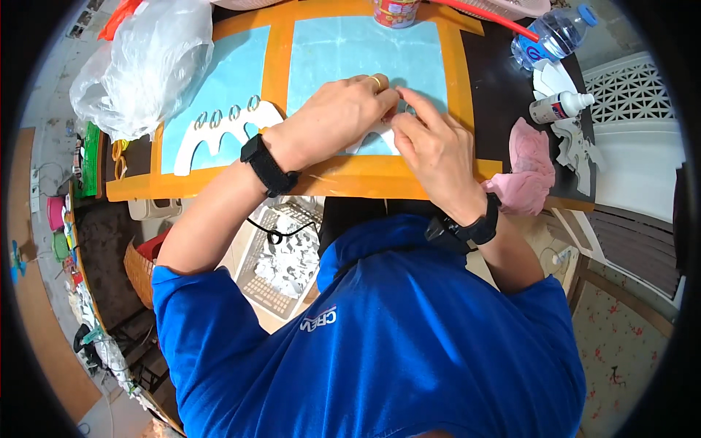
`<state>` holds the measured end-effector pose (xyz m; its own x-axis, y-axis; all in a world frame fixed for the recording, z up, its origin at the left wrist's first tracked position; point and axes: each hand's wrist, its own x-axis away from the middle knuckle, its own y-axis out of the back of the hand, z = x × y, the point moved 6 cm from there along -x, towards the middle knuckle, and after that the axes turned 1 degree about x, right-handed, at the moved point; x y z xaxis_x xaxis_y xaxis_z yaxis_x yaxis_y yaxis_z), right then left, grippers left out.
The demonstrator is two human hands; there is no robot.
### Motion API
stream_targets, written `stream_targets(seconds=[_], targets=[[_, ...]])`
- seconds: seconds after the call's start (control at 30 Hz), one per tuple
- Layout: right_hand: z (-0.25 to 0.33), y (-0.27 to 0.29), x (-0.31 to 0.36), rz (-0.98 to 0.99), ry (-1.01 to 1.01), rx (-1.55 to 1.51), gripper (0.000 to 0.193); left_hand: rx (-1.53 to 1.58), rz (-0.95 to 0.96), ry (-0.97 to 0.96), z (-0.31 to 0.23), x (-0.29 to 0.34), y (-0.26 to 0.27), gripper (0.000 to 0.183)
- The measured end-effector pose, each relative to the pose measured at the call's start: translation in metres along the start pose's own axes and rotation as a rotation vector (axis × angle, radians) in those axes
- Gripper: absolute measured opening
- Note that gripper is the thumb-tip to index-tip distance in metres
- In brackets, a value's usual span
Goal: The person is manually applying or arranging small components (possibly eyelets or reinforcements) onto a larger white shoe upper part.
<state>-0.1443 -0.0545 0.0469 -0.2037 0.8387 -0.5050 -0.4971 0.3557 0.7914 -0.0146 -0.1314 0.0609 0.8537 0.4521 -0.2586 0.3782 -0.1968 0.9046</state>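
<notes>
My left hand [343,109] reaches across the blue mat, its fingers curled together over a white scalloped piece [381,140] that lies mostly hidden under both hands. My right hand [439,150] meets it from the right, thumb and forefinger bent close to the left fingertips. A bit of a silvery ring [409,109] shows by the right fingers; what the left fingertips pinch is covered. Left of my left wrist rests another white scalloped piece [193,146], with several oval metal rings along its upper edge.
A clear plastic bag [157,69] stands at the back left. A printed tub [396,11] is at the far edge. To the right are a water bottle [551,40], a white glue-like bottle [558,107] and a pink cloth [529,168]. A basket [252,281] of patterned pieces sits below.
</notes>
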Motion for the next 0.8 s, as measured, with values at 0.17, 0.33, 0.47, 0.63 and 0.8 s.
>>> stream_targets(seconds=[0.17,0.33,0.47,0.63,0.8], targets=[[0.000,-0.001,0.000,0.018,0.036,0.038,0.016,0.064,0.010,0.043,-0.005,0.006,0.009,0.023],[-0.003,-0.001,0.000,0.011,0.028,-0.006,0.015,0.188,-0.012,0.004,0.001,0.009,0.010,0.018],[-0.003,-0.002,0.000,0.009,0.031,-0.011,0.013,0.198,0.020,0.021,0.003,0.007,0.009,0.020],[-0.004,0.000,0.001,0.005,0.011,-0.010,0.015,0.198,-0.032,0.031,-0.001,0.011,0.010,0.028],[-0.006,-0.002,0.001,-0.013,0.025,-0.045,0.019,0.279,0.003,0.121,0.011,0.006,0.004,0.021]])
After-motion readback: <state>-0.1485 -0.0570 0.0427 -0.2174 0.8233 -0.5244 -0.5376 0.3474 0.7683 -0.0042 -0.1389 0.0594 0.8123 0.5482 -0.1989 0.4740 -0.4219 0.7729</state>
